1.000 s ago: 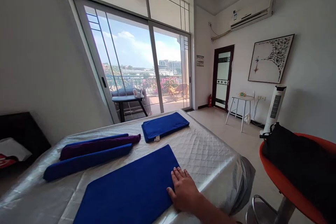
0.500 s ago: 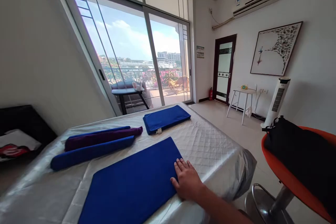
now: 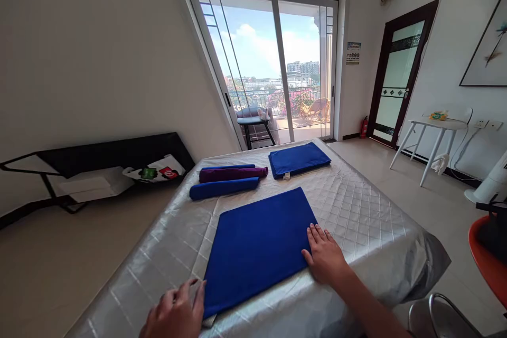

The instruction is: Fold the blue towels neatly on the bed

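Note:
A folded blue towel (image 3: pixel 257 245) lies flat on the silver quilted table cover (image 3: pixel 368 216) in front of me. My right hand (image 3: pixel 325 254) rests flat on the towel's right edge, fingers stretched out. My left hand (image 3: pixel 176 314) is at the towel's near left corner, fingers curled against its edge. Farther back lie three rolled towels: a blue roll (image 3: pixel 224 188), a purple roll (image 3: pixel 233 173) and another blue one behind it. A second folded blue towel (image 3: pixel 299 159) sits at the far end.
A sliding glass door (image 3: pixel 273 63) opens on a balcony with a dark stool (image 3: pixel 253 124). A black frame (image 3: pixel 99 161) leans on the left wall. A white side table (image 3: pixel 433 134) and an orange chair (image 3: pixel 485 256) stand at the right.
The view has swung left and down. My left hand has come into view at the towel's near left corner. My right hand stays on the towel's right edge.

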Demonstrator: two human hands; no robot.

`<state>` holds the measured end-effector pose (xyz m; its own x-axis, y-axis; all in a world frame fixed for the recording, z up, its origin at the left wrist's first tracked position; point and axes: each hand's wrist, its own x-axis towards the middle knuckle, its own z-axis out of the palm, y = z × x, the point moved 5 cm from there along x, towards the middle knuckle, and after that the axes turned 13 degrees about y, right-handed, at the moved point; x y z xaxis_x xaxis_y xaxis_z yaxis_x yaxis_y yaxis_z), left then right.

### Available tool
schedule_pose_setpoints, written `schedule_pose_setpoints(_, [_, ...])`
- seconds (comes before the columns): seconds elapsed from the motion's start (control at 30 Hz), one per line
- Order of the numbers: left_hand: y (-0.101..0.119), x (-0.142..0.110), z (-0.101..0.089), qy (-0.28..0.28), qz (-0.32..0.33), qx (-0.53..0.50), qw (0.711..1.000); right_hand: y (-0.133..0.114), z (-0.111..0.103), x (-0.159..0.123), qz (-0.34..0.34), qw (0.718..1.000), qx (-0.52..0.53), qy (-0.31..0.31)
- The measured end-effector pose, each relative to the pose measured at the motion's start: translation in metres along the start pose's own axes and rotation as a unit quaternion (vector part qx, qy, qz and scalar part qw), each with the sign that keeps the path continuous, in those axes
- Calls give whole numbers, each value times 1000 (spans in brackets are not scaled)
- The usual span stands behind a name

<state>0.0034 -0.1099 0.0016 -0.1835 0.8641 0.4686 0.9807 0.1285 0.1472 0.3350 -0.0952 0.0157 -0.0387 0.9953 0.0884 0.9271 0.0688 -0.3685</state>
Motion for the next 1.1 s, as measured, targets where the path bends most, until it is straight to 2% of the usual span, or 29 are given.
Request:
schedule_pose_setpoints(0.03, [18, 5, -2, 18, 24, -9, 1000, 0, 0, 0, 1, 1000, 0, -3])
schedule_pose_setpoints(0.1, [71, 18, -2, 45, 85, -44, 994, -2, 0, 0, 0, 1000, 1, -5])
schedule_pose_setpoints(0.2, [167, 33, 12, 30, 205, -106, 973, -3, 0, -1, -7, 1000, 4, -6])
schedule_pose_setpoints(0.27, [217, 36, 26, 17, 273, -111, 955, -2, 1, 0, -14, 1000, 8, -5])
schedule_pose_setpoints(0.33, [243, 34, 44, -7, 327, -103, 940, 0, 4, 0, -19, 1000, 15, 0])
schedule_pose_setpoints(0.37, [245, 33, 53, -19, 343, -95, 934, 1, 6, 0, -21, 1000, 18, 4])
schedule_pose_setpoints(0.4, [241, 32, 61, -28, 351, -84, 932, 3, 8, 1, -22, 999, 21, 8])
schedule_pose_setpoints(0.47, [214, 34, 74, -35, 349, -60, 935, 6, 12, 1, -26, 999, 25, 16])
schedule_pose_setpoints(0.6, [120, 54, 90, -51, 302, -13, 952, 6, 16, 2, -30, 999, 29, 19])
schedule_pose_setpoints(0.67, [70, 70, 94, -52, 251, 4, 967, 5, 16, 1, -27, 999, 23, 14])
schedule_pose_setpoints(0.73, [34, 84, 95, -46, 215, 0, 976, 5, 14, -1, -19, 1000, 13, 5])
schedule_pose_setpoints(0.77, [23, 88, 96, -41, 206, -9, 978, 6, 12, -2, -16, 1000, 7, 0])
schedule_pose_setpoints(0.83, [13, 93, 98, -30, 198, -34, 979, 9, 8, -2, -20, 1000, -6, -13])
schedule_pose_setpoints(0.93, [15, 92, 104, -17, 185, -53, 981, 13, -3, 11, -44, 997, -26, -54])
schedule_pose_setpoints(1.0, [17, 90, 108, -11, 169, -54, 984, 10, -13, 33, -62, 995, -32, -69])
schedule_pose_setpoints(1.1, [17, 88, 113, 0, 165, -56, 985, -4, -26, 82, -82, 996, -30, -37])
